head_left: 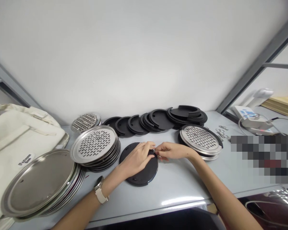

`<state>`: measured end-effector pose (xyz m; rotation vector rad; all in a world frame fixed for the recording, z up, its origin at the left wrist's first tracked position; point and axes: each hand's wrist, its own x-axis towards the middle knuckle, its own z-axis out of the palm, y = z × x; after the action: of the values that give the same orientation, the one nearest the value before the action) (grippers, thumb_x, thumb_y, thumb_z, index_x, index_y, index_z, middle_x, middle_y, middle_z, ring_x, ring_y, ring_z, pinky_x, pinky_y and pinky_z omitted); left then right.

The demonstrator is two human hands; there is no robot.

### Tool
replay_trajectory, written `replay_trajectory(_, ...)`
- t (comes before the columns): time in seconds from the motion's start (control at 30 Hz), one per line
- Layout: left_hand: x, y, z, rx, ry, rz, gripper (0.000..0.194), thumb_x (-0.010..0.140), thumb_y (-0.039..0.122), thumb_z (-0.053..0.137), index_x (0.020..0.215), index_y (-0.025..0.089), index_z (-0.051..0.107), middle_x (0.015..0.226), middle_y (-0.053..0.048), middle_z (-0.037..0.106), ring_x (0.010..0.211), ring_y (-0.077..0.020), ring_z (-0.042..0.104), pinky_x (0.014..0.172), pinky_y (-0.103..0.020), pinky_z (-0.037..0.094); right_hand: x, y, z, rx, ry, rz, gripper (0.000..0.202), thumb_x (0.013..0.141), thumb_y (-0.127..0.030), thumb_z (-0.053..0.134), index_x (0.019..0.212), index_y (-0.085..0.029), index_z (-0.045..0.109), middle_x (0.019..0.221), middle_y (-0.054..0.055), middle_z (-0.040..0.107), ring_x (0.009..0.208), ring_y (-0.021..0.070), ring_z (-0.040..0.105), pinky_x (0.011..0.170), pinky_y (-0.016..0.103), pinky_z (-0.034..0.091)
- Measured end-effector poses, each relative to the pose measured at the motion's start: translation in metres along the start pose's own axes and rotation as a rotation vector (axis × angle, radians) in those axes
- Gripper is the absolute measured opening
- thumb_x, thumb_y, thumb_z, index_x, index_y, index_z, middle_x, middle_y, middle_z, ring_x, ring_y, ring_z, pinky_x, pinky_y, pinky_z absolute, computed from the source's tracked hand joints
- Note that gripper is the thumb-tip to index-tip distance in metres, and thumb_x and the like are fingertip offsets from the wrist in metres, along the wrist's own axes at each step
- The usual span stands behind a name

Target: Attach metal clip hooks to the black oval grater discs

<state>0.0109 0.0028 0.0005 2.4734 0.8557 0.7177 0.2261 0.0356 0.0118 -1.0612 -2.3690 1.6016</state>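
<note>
A black round plate (144, 172) lies on the grey table in front of me, with small holes near its rim. My left hand (140, 156), with a watch on the wrist, rests over it, thumb and fingers closed on its right upper rim. At that same edge my right hand (169, 150) pinches a small shiny metal piece (159, 156), mostly hidden by the fingers. To the right, a perforated metal grater disc (201, 139) sits in a black holder on a stack. Several loose metal clips (222, 131) lie beyond it.
On the left stand a stack of grater discs (94, 145), another grater disc (85, 122) behind, and large round metal trays (42, 182). Black rimmed holders (160, 119) line the wall. A cream bag (26, 137) is far left; a white box with cables (251, 118) is right.
</note>
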Motion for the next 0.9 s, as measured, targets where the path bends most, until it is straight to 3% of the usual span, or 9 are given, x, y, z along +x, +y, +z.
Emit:
replay_trajectory(0.2, -0.0006, -0.0001, 0.0000, 0.026, -0.009, -0.019, 0.025, 0.094, 0.017, 0.049, 0.116, 0.021, 0.039, 0.116, -0.005, 0.056, 0.107, -0.0217, 0.054, 0.091, -0.037, 0.046, 0.0001, 0.0033, -0.0005, 0.031, -0.002, -0.029, 0.021, 0.083, -0.023, 0.042, 0.066, -0.015, 0.051, 0.061, -0.002, 0.053, 0.054, 0.0081, 0.047, 0.057, 0.022, 0.040)
replay_trajectory(0.6, -0.0004, 0.0000, 0.0008, -0.130, -0.037, -0.043, 0.028, 0.095, 0.018, 0.046, 0.121, 0.024, 0.037, 0.118, -0.006, 0.056, 0.113, -0.0197, 0.056, 0.093, -0.033, 0.048, -0.0009, 0.0017, -0.0038, 0.035, -0.028, -0.035, 0.020, 0.081, -0.022, 0.042, 0.065, -0.015, 0.050, 0.056, -0.004, 0.047, 0.053, 0.0073, 0.043, 0.055, 0.021, 0.037)
replay_trajectory(0.9, -0.0016, -0.0034, 0.0004, -0.050, -0.027, -0.042, 0.029, 0.096, 0.017, 0.041, 0.123, 0.023, 0.036, 0.112, -0.004, 0.062, 0.110, -0.0209, 0.058, 0.093, -0.037, 0.047, -0.0019, 0.0061, -0.0062, 0.069, -0.040, -0.049, 0.016, 0.078, -0.019, 0.044, 0.064, -0.015, 0.052, 0.056, -0.005, 0.048, 0.052, 0.0071, 0.043, 0.056, 0.021, 0.037)
